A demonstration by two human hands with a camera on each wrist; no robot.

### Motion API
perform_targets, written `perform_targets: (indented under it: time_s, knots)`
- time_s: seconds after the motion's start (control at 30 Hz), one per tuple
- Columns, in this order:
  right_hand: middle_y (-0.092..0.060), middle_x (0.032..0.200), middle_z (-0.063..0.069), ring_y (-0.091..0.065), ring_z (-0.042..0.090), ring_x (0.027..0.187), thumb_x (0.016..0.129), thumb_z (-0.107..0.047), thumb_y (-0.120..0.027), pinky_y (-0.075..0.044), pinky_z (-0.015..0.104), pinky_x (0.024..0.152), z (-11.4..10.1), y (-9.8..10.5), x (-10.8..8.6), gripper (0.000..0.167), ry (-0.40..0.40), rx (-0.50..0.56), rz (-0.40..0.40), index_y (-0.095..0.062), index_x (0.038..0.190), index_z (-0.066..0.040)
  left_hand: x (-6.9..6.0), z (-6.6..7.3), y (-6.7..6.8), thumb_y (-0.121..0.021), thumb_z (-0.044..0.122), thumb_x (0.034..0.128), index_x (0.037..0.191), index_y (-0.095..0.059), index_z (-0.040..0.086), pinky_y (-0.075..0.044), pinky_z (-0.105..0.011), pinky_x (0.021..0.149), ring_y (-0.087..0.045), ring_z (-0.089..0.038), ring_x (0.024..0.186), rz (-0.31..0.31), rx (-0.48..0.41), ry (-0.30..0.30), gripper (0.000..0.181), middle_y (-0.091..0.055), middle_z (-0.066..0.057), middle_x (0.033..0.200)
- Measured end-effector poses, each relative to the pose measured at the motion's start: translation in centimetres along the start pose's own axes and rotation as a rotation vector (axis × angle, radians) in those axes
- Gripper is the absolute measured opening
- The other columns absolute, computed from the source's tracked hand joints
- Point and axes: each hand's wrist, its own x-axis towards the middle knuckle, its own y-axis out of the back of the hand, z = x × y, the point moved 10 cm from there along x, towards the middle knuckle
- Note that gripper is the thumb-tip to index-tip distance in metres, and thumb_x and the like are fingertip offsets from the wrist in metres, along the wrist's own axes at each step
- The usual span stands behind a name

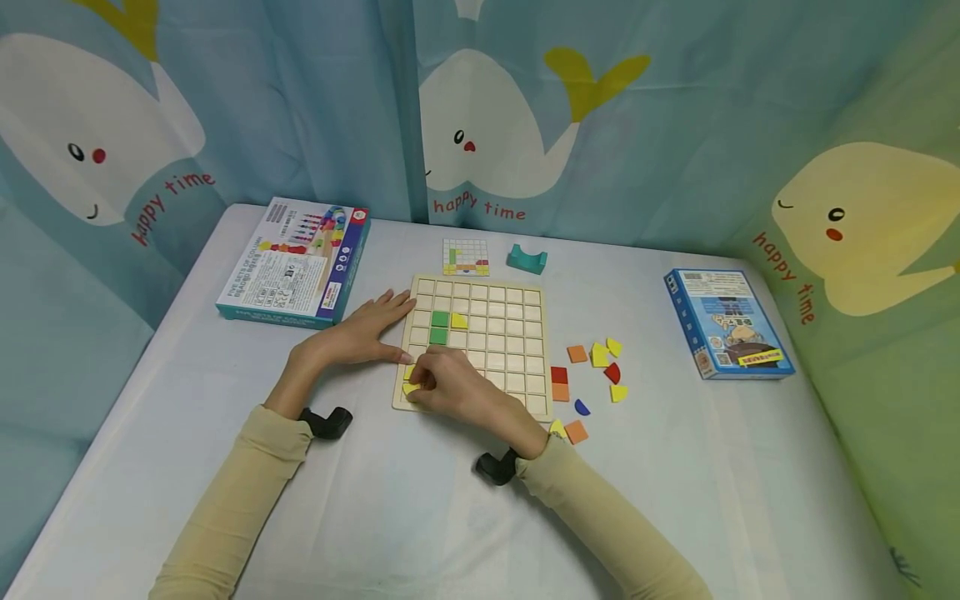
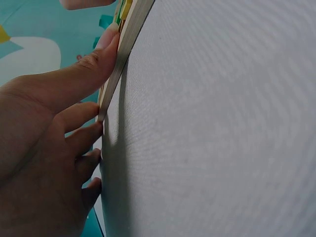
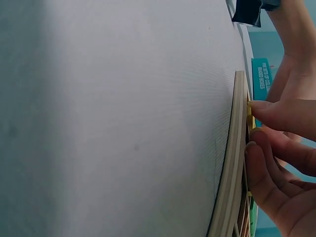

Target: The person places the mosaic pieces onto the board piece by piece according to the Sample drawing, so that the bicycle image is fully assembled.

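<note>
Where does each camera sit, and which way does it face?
Head: on the head, facing forward and down at the board; left hand, right hand and both forearms show.
Left wrist: worn there, facing the board's edge; mostly the left hand shows.
Right wrist: worn there, facing the right hand at a yellow piece; the left hand shows beyond.
Head and right wrist share the board, both hands.
</note>
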Motion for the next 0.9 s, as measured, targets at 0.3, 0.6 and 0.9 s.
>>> perform_targets:
  time_s: [0.3, 0.6, 0.9]
  knots:
    - [-0.067, 0.087, 0.006, -0.060, 0.012, 0.078, 0.086, -0.006, -0.081, -0.050, 0.019, 0.069, 0.18, -0.07, 0.10, 0.026, -0.019, 0.010, 0.000, -0.070, 0.107, 0.002, -0.09, 0.27, 0.12, -0.076, 0.037, 0.0920, 0.165, -0.019, 0.008, 0.001, -0.055, 0.131, 0.001, -0.037, 0.161, 0.004, -0.003, -0.011, 0.097, -0.011, -0.013, 0.173]
    - [-0.065, 0.087, 0.006, -0.056, 0.013, 0.079, 0.086, -0.005, -0.079, -0.049, 0.021, 0.071, 0.03, -0.01, 0.17, 0.028, -0.028, -0.020, -0.021, -0.070, 0.111, 0.005, 0.04, 0.07, -0.01, -0.075, 0.035, 0.0929, 0.165, -0.020, 0.009, 0.001, -0.056, 0.130, 0.000, -0.037, 0.161, 0.006, -0.002, -0.012, 0.094, -0.012, -0.012, 0.173]
    - [-0.067, 0.090, 0.006, -0.060, 0.014, 0.079, 0.088, -0.006, -0.079, -0.051, 0.021, 0.071, 0.37, 0.61, -0.65, 0.029, -0.019, 0.082, -0.006, -0.069, 0.115, 0.002, -0.02, 0.08, -0.03, -0.075, 0.037, 0.0926, 0.165, -0.019, 0.010, 0.001, -0.056, 0.130, 0.001, -0.037, 0.161, -0.006, -0.011, -0.005, 0.096, -0.010, -0.011, 0.174]
